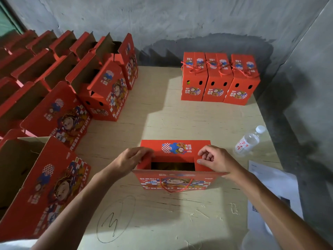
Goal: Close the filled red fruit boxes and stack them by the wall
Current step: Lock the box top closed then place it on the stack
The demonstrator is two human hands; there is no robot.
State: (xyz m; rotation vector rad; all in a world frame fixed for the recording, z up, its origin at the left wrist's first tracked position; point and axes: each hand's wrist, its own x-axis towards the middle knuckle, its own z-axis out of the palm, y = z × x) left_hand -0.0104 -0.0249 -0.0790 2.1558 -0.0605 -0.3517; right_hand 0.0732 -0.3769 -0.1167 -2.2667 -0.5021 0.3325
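A red printed cardboard fruit box (175, 170) stands near the front edge of the pale wooden counter (180, 120), its top partly open over a dark gap. The left hand (134, 159) curls its fingers over the left side flap, gripping it. The right hand (213, 160) pinches the right side flap between thumb and bent fingers. A red rope handle (175, 186) hangs on the near face of the box.

At the counter's far right corner, by the grey concrete wall (180, 18), 3 closed red boxes (219, 80) stand side by side, touching. Along the left edge, rows of open red boxes (75, 83) crowd in, flaps raised. A clear plastic water bottle (249, 140) lies near the right edge, just beside the right hand, with white printed paper sheets (270, 186) nearer the front right corner. A pen-drawn circle with a scribble (115, 219) marks the counter front.
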